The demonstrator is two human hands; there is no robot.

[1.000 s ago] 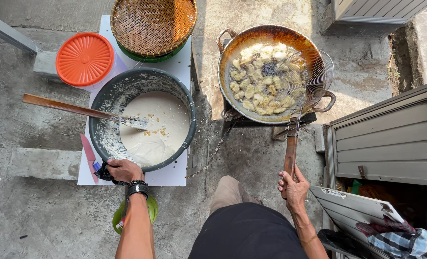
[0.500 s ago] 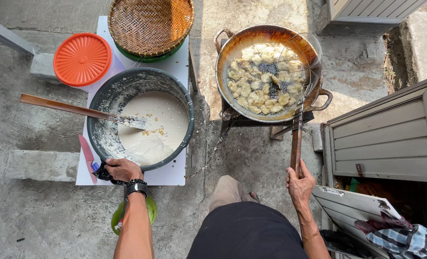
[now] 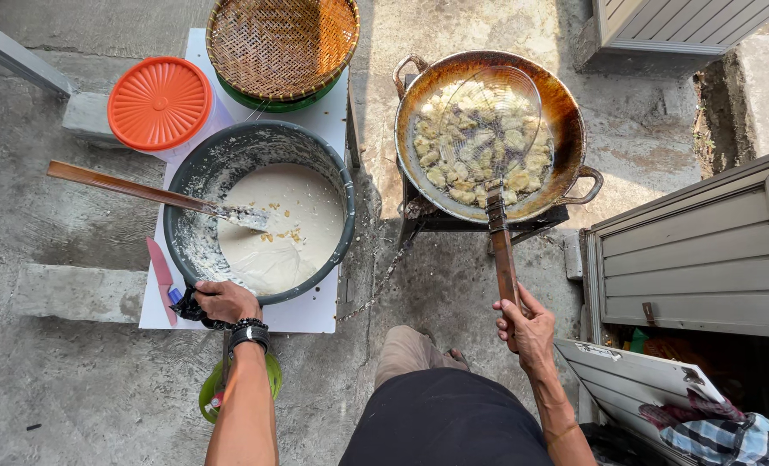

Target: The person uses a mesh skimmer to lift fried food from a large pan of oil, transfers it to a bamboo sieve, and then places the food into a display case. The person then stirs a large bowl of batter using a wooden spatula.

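Note:
My right hand point(image 3: 528, 328) grips the wooden handle of a wire skimmer point(image 3: 491, 121), whose mesh head is over the middle of a wok point(image 3: 566, 112) full of pale pieces frying in oil. My left hand point(image 3: 224, 301) rests on the near rim of a grey basin point(image 3: 341, 185) of white batter, with a dark cloth under the fingers. A wooden-handled spatula point(image 3: 143, 192) leans in the basin, its blade in the batter.
An orange-lidded tub point(image 3: 160, 102) and a woven basket point(image 3: 283, 45) on a green bowl stand on the white board point(image 3: 315, 311) behind the basin. A pink knife point(image 3: 160, 276) lies at its left edge. A grey louvred cabinet point(image 3: 695, 259) stands right; a green object point(image 3: 212, 393) lies below my left arm.
The skimmer's mesh head has swung from the wok's right rim leftward to the middle of the frying pieces. My left hand has stayed on the basin rim.

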